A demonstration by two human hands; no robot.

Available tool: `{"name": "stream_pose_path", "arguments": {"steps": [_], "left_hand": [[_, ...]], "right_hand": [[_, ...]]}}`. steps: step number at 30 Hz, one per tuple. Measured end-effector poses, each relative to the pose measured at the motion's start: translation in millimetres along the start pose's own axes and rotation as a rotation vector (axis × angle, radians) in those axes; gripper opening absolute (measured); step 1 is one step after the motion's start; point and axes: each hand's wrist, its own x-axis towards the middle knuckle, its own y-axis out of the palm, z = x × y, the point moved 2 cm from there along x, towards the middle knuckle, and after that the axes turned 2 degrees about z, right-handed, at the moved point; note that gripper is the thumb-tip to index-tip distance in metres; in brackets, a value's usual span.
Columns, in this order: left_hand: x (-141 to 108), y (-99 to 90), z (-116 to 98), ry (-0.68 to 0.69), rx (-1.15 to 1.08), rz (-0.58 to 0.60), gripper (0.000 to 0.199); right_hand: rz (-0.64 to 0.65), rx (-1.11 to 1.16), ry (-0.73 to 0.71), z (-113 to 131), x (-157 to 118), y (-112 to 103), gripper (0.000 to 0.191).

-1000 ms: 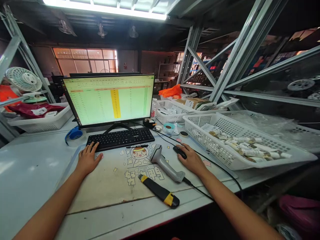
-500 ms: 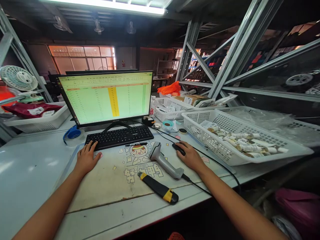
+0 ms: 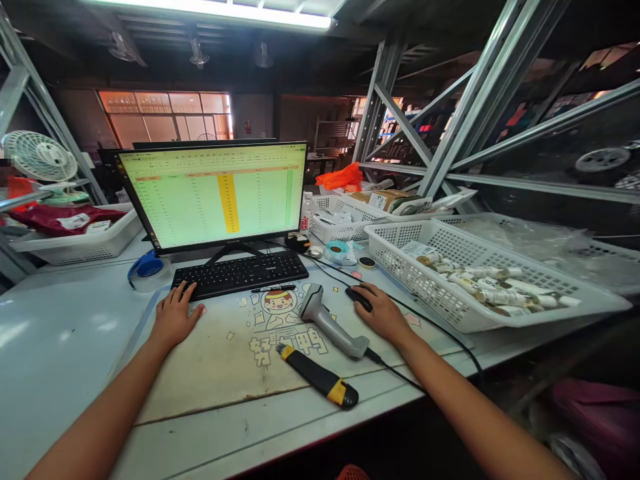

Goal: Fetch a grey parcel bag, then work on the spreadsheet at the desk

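My left hand (image 3: 175,315) lies at the left end of a black keyboard (image 3: 240,273), fingers spread, with fingertips on its near corner. My right hand (image 3: 383,312) rests over a black computer mouse (image 3: 359,299), partly covering it. Between my hands, a grey barcode scanner (image 3: 333,325) lies on the printed desk mat (image 3: 200,373). Nearer me is a black and yellow utility knife (image 3: 317,377). A black pen (image 3: 273,289) lies just below the keyboard. Behind the keyboard, the monitor (image 3: 215,197) shows a spreadsheet with one yellow column.
On the right stands a white basket (image 3: 420,267) of small labelled rolls or bottles. Behind it are more white baskets (image 3: 340,230). Tape rolls (image 3: 150,268) sit left of the keyboard. A fan (image 3: 40,157) and a basket with a dark red bag (image 3: 65,220) are at far left.
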Motion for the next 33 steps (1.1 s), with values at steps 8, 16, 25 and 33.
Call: {"name": "stream_pose_path", "arguments": {"steps": [8,16,25,33], "left_hand": [[1.0,2.4,1.9,0.004,0.009,0.004,0.068],[1.4,5.2,3.3,0.007,0.012,-0.007,0.068],[2.9,9.1,6.3,0.010,0.017,-0.006,0.068],[2.7,9.9,6.7,0.022,0.016,-0.035,0.067]], "right_hand": [[0.021,0.004,0.024,1.0,0.4,-0.6,0.049],[0.016,0.009,0.012,0.1,-0.2,0.5,0.049],[0.015,0.006,0.001,-0.1,0.1,-0.3,0.049],[0.006,0.015,-0.019,-2.1,0.1,1.0,0.048]]}}
